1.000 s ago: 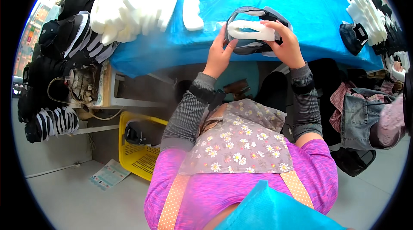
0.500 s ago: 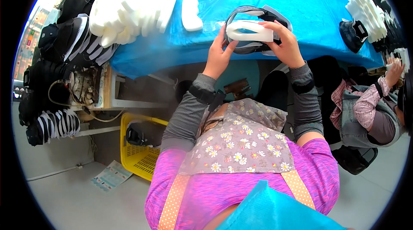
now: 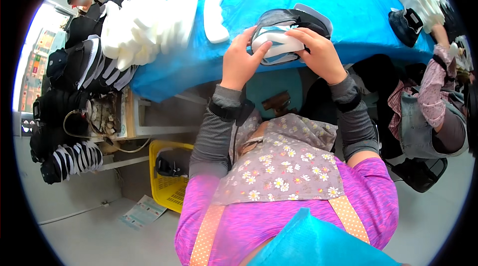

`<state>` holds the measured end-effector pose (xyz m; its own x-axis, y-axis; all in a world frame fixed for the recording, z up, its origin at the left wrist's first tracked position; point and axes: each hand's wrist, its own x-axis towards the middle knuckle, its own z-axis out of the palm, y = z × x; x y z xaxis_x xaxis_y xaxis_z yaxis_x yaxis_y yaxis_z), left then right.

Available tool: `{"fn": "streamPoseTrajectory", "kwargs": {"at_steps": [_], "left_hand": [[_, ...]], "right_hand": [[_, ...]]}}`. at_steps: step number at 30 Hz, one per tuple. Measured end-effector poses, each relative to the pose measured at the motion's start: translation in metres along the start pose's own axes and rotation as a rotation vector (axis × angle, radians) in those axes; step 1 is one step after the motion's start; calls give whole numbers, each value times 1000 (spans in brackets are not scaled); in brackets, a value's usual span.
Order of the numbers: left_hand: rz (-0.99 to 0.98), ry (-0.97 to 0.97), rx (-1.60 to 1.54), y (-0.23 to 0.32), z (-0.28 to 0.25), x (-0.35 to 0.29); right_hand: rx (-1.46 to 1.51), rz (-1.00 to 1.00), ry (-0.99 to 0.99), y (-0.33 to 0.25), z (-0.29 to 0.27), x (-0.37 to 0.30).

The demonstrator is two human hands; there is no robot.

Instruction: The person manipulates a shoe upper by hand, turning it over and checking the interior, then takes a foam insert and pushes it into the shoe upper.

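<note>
Left hand (image 3: 240,62), right hand (image 3: 321,56) clamped on dark cap (image 3: 275,18) and white foam loop (image 3: 286,44).
Left thumb on loop's left end; right fingers on top, right end. Cap and loop at blue table cover's (image 3: 358,7) near edge; single foam piece (image 3: 214,17) left of them, foam stack (image 3: 149,27) farther left.

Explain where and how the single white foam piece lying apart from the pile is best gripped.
Pinch the white foam piece across its narrower middle, probably from the right: its right edge dips inward there, while the foam pile sits close on its left.
</note>
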<state>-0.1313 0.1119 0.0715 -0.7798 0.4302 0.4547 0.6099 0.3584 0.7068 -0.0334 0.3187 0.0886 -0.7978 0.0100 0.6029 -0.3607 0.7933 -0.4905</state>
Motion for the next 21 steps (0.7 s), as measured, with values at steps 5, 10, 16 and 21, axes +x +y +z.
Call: {"fn": "streamPoseTrajectory", "kwargs": {"at_steps": [5, 10, 16, 21], "left_hand": [[41, 34, 163, 2, 0, 3], [-59, 8, 176, 8, -4, 4], [-82, 60, 20, -2, -2, 5], [39, 107, 429, 3, -3, -1]], "right_hand": [[-116, -46, 83, 3, 11, 1], [-235, -126, 113, 1, 19, 2], [-256, -91, 127, -9, 21, 0], [-234, -115, 125, -10, 24, 1]]}}
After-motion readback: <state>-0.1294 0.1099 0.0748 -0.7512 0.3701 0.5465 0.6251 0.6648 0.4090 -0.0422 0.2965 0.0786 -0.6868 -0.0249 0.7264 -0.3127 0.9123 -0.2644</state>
